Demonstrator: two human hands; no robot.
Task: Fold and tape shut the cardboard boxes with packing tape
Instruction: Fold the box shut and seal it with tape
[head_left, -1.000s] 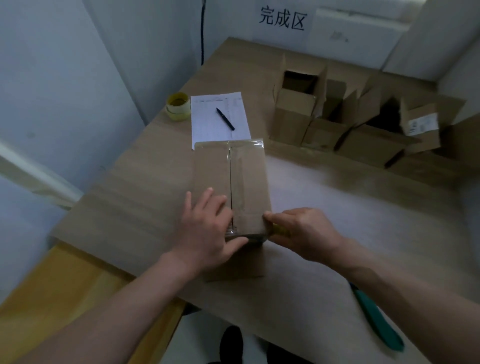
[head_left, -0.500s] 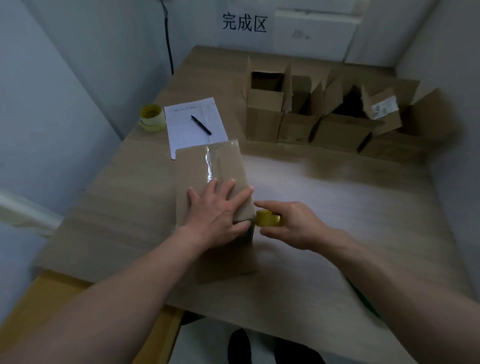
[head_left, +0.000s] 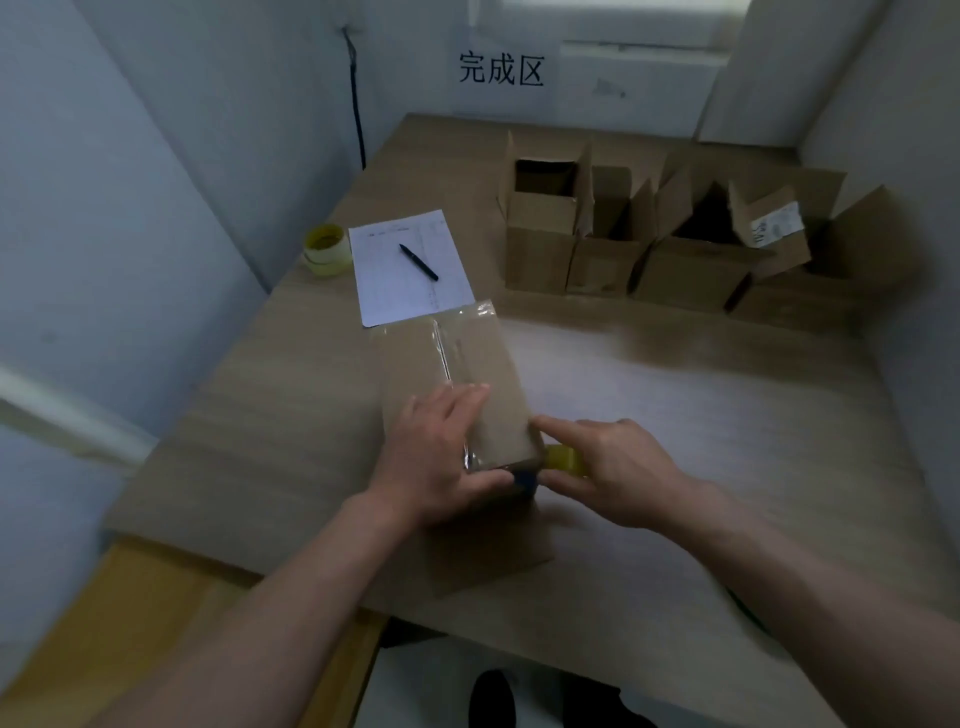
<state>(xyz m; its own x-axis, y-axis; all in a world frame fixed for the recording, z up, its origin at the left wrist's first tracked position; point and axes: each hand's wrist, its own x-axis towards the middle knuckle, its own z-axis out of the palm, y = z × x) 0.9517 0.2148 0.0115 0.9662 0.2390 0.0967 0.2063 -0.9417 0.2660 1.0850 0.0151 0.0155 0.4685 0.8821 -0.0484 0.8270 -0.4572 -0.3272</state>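
Head view: on the table (head_left: 291, 441), your taped cardboard box (head_left: 467, 364) lay under your flat left hand (head_left: 441, 457), while your right hand (head_left: 608, 467) gripped the tape roll (head_left: 563, 460) at its near corner. Slack tape could have wrinkled if the box slid.

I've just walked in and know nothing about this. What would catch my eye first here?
Two bare hands at the near end of a closed cardboard box: the left hand lies flat on its taped top, the right hand holds a yellow tape roll against its corner. Behind, a row of open boxes stands below a wall sign.
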